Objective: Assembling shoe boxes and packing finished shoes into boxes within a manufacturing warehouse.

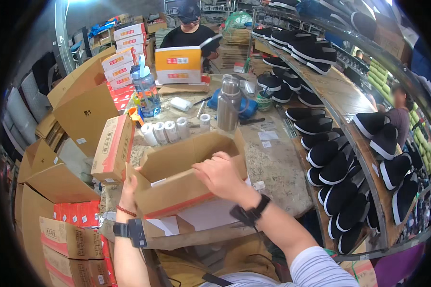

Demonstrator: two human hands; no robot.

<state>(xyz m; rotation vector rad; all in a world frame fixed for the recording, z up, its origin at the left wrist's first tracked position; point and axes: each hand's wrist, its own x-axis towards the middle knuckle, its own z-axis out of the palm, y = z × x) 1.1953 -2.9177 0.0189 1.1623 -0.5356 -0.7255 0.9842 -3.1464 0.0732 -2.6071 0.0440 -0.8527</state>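
Note:
An open cardboard box (177, 196), brown with a red stripe low on its near side, sits tilted at the table's near edge. My left hand (129, 187) grips its left end, thumb on the near side and the other fingers mostly hidden behind the cardboard. My right hand (220, 173) is curled over the near rim toward the right, its fingers bent against the cardboard. Inside, the part I can see is bare brown board with a bit of white at the left. White paper (208, 221) lies just under the box's near side.
A closed shoe box (111, 150) stands at the left, with several label rolls (170, 131), a blue bottle (147, 93) and a steel flask (229, 103) behind. Racks of black shoes (337, 165) line the right. Across the table a person holds a yellow-and-white box (178, 62).

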